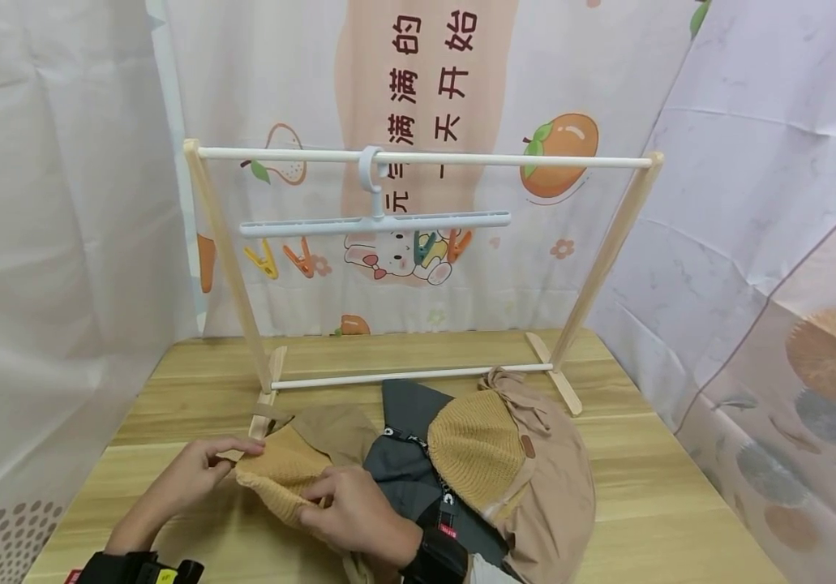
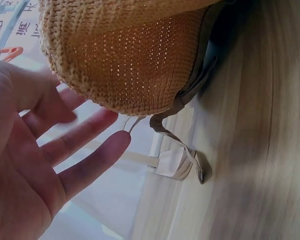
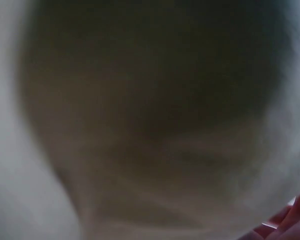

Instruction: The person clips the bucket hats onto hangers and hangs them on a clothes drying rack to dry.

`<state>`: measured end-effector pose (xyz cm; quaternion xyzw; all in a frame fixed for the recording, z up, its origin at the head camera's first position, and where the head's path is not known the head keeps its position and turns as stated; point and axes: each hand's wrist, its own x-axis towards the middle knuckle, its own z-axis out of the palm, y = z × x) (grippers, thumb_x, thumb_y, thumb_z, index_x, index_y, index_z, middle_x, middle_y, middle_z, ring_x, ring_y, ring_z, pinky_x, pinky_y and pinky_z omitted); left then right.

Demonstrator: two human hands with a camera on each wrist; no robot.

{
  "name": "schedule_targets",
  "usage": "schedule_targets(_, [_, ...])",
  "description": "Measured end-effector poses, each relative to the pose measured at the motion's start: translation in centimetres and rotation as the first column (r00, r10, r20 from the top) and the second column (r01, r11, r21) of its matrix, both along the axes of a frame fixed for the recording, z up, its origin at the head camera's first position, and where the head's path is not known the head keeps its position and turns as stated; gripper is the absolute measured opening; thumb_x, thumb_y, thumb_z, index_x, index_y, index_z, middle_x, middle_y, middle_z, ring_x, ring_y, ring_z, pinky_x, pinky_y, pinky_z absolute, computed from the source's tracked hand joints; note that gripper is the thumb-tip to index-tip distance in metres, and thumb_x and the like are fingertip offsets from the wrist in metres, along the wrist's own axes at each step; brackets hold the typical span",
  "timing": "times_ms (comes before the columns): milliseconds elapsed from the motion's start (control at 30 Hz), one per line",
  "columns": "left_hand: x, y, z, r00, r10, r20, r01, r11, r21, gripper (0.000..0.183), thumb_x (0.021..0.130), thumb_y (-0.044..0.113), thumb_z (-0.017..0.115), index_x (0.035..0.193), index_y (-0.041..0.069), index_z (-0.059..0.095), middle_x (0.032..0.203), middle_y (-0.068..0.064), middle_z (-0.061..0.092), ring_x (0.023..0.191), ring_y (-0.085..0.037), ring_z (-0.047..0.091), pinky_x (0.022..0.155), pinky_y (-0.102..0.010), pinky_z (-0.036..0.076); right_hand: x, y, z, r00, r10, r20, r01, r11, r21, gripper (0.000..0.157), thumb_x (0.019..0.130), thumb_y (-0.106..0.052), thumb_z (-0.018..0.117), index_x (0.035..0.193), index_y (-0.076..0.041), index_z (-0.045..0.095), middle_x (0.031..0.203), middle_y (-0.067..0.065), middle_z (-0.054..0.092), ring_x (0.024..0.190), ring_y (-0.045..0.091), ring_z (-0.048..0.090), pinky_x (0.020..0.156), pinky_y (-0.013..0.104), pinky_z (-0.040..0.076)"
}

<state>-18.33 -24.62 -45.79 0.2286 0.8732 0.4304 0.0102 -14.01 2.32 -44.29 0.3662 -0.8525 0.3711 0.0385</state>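
A sun hat [image 1: 282, 469] with a mustard knitted crown and khaki cloth brim is held above the table's front left. My right hand [image 1: 359, 513] pinches the knit on its near side between thumb and fingers. At its left edge is my left hand [image 1: 195, 478]; in the left wrist view, its fingers are spread and fairly straight, fingertips right at the knit rim. A thin cloth tie [image 2: 162, 129] dangles from the hat there. Blurred brownish cloth [image 3: 150, 150] fills most of the right wrist view, with a bit of fingers in its lower corner.
A dark grey cloth hat [image 1: 403, 470] and a second knit-crowned hat [image 1: 476, 446] with a beige brim and bow lie to the right. Behind stands a wooden rack [image 1: 607, 243] with a pale blue hanger [image 1: 377, 223] on its bar; several coloured clips [image 1: 301, 258] show below the hanger.
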Motion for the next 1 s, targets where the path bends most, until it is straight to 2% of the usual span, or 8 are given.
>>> schedule_targets(133, [0.1, 0.0, -0.4, 0.997, -0.038, -0.062, 0.039, 0.999, 0.016, 0.046, 0.074, -0.017, 0.055, 0.106, 0.012, 0.069, 0.114, -0.017, 0.066, 0.104, 0.006, 0.051, 0.072, -0.026, 0.055, -0.1, 0.1, 0.0, 1.000, -0.001, 0.002, 0.001, 1.000, -0.009, 0.015, 0.087, -0.019, 0.062, 0.087, -0.020, 0.076, 0.079, -0.006, 0.069, 0.066, -0.009, 0.050, 0.054, 0.005, 0.039])
schedule_targets(300, [0.0, 0.2, -0.8, 0.995, -0.040, -0.090, 0.044, 0.998, 0.043, 0.031, 0.080, -0.001, 0.066, 0.107, 0.013, 0.069, 0.116, -0.016, 0.065, 0.107, 0.007, 0.049, 0.073, -0.030, 0.055, -0.3, 0.2, 0.1, 1.000, -0.005, -0.024, 0.004, 1.000, -0.030, 0.013, 0.084, -0.017, 0.063, 0.084, -0.021, 0.076, 0.077, -0.007, 0.070, 0.064, -0.012, 0.048, 0.053, 0.003, 0.038])
schedule_targets(467, [0.0, 0.3, -0.8, 0.992, -0.029, -0.122, 0.034, 0.999, 0.040, 0.026, 0.083, 0.012, 0.068, 0.108, 0.013, 0.069, 0.118, -0.017, 0.063, 0.109, 0.007, 0.049, 0.074, -0.031, 0.054, -0.4, 0.2, 0.3, 1.000, 0.002, -0.028, -0.004, 0.999, -0.042, 0.012, 0.083, -0.017, 0.064, 0.085, -0.020, 0.076, 0.077, -0.007, 0.072, 0.064, -0.014, 0.048, 0.053, 0.003, 0.039])
schedule_targets(600, [0.0, 0.1, -0.8, 0.987, -0.050, -0.152, 0.063, 0.995, 0.077, 0.025, 0.084, 0.010, 0.066, 0.108, 0.010, 0.069, 0.118, -0.019, 0.063, 0.111, 0.005, 0.049, 0.080, -0.019, 0.050, -0.5, 0.2, 0.6, 1.000, 0.000, -0.017, -0.001, 0.999, -0.039, 0.012, 0.083, -0.017, 0.065, 0.085, -0.020, 0.077, 0.074, -0.007, 0.073, 0.060, -0.015, 0.047, 0.050, 0.003, 0.038])
schedule_targets(700, [-0.2, 0.0, -1.0, 0.982, -0.097, -0.163, 0.120, 0.983, 0.137, 0.025, 0.085, 0.003, 0.063, 0.109, 0.005, 0.069, 0.119, -0.018, 0.062, 0.114, 0.004, 0.048, 0.084, -0.010, 0.045, -0.4, 0.2, 0.8, 1.000, -0.008, 0.010, 0.009, 0.999, -0.053, 0.012, 0.083, -0.017, 0.066, 0.085, -0.020, 0.077, 0.071, -0.007, 0.073, 0.056, -0.015, 0.046, 0.048, 0.003, 0.038])
schedule_targets(833, [-0.4, 0.1, -1.1, 0.968, -0.150, -0.202, 0.190, 0.962, 0.197, 0.026, 0.085, -0.005, 0.059, 0.109, 0.000, 0.067, 0.121, -0.014, 0.062, 0.116, 0.002, 0.048, 0.086, -0.007, 0.042, -0.3, 0.2, 0.8, 0.999, -0.016, 0.029, 0.018, 0.998, -0.068, 0.011, 0.082, -0.016, 0.066, 0.084, -0.020, 0.077, 0.072, -0.006, 0.073, 0.055, -0.015, 0.047, 0.049, 0.003, 0.039])
schedule_targets(933, [-0.4, 0.4, -1.1, 0.966, -0.140, -0.219, 0.190, 0.956, 0.222, 0.026, 0.084, -0.007, 0.059, 0.107, 0.000, 0.068, 0.121, -0.012, 0.063, 0.117, 0.000, 0.048, 0.089, -0.007, 0.040, -0.3, 0.3, 0.9, 1.000, -0.012, 0.010, 0.012, 0.997, -0.073, 0.010, 0.082, -0.017, 0.066, 0.083, -0.019, 0.076, 0.073, -0.007, 0.073, 0.058, -0.015, 0.048, 0.051, 0.003, 0.040])
schedule_targets(1000, [-0.4, 0.7, -1.1, 0.971, -0.109, -0.213, 0.160, 0.958, 0.239, 0.024, 0.084, -0.005, 0.059, 0.106, 0.002, 0.069, 0.121, -0.012, 0.063, 0.117, -0.001, 0.049, 0.090, -0.007, 0.039, -0.2, 0.5, 1.0, 1.000, -0.008, -0.007, 0.008, 0.997, -0.078, 0.010, 0.082, -0.017, 0.066, 0.081, -0.020, 0.076, 0.072, -0.008, 0.073, 0.057, -0.015, 0.047, 0.050, 0.003, 0.039])
